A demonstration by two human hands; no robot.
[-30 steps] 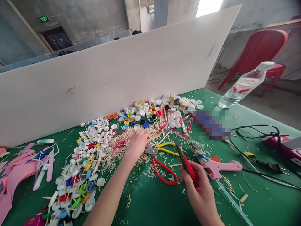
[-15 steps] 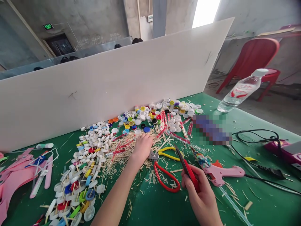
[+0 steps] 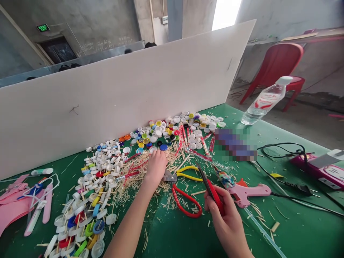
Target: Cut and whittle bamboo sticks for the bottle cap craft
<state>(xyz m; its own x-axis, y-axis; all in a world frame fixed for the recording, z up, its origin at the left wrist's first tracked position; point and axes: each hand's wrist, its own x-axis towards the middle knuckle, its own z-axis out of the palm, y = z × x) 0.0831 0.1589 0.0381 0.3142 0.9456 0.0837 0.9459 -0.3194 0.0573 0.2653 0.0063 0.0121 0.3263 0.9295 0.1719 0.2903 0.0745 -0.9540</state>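
Observation:
My left hand (image 3: 156, 165) reaches down into a heap of short wooden sticks (image 3: 139, 186), just in front of a blue bottle cap (image 3: 163, 147). Its fingers are bent and close together; the tips are hidden, so what they pinch cannot be made out. My right hand (image 3: 224, 216) is closed round a red and black utility knife (image 3: 215, 197), whose dark end points up and away over the table. Between the hands lie scissor-like cutters with one yellow handle (image 3: 189, 178) and one red handle (image 3: 186, 212), their metal head beside my left wrist.
Bottle caps on sticks (image 3: 91, 211) cover the left side; loose caps (image 3: 158, 133) line the white board (image 3: 129, 96). At right are a pink glue gun (image 3: 248, 193), a blurred-out object (image 3: 236, 145), cables, a purple power strip (image 3: 319, 170) and a water bottle (image 3: 264, 102).
The whole view has shifted slightly, so things appear further left. My left hand stays at the stick heap and my right hand still holds the utility knife in nearly the same pose.

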